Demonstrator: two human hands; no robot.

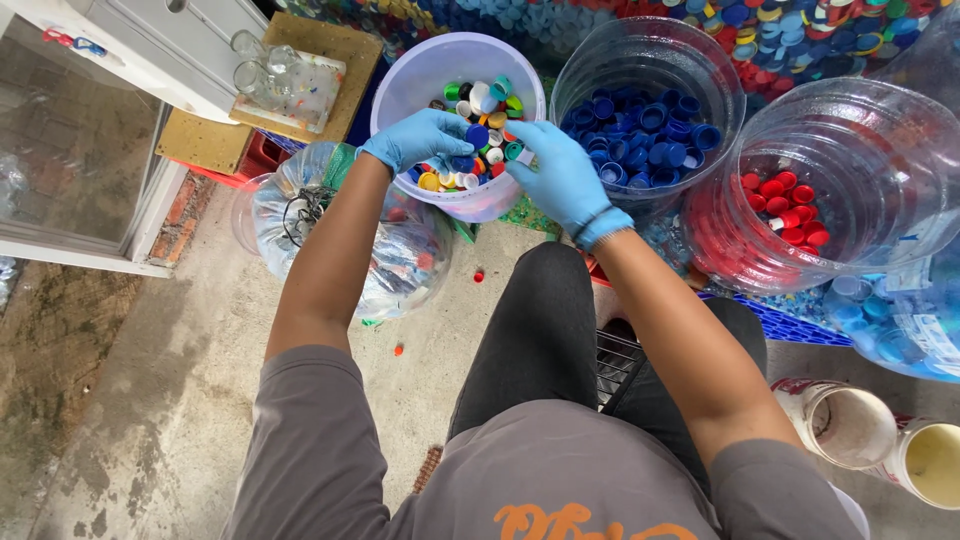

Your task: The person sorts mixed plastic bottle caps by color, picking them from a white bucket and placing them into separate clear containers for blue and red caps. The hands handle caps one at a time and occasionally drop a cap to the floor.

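Left hand [418,138] fingertips buried among mixed caps [480,130], grip unreadable. Right hand [560,172] covers tub's near rim; anything pinched hidden. Clear container [905,300] cut by right edge. Cream bucket [930,462] cropped at corner. Knotted bag [390,250] contents blurred behind plastic, forearm.

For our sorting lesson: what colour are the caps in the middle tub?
Blue caps, clearest in the head view.
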